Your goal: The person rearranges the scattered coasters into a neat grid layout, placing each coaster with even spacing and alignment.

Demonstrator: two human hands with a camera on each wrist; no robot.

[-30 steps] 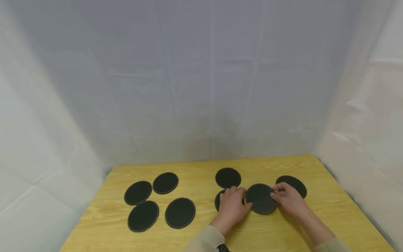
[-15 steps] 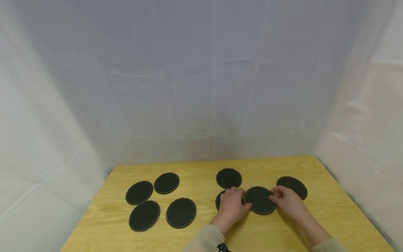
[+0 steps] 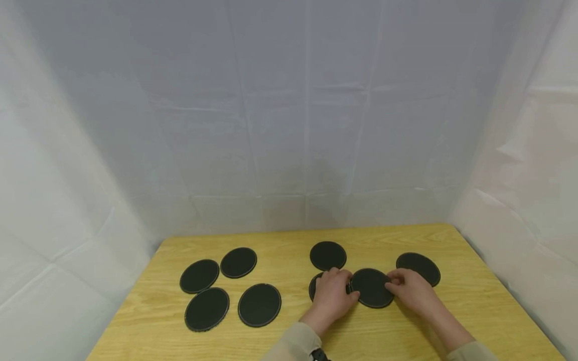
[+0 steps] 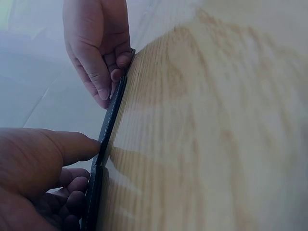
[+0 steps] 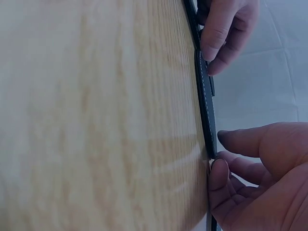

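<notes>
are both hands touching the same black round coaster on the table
Yes: in the head view the left hand and the right hand each touch an opposite edge of the middle black coaster.

No readable text, labels or numbers — coasters, table, backdrop all unmarked

This looks like a staged recording booth, not a lived-in room: creased white sheeting (image 3: 289,110) hangs at twelve, nine and three o'clock, closing in a bare light-wood table (image 3: 289,240) with nothing homely about.
</notes>
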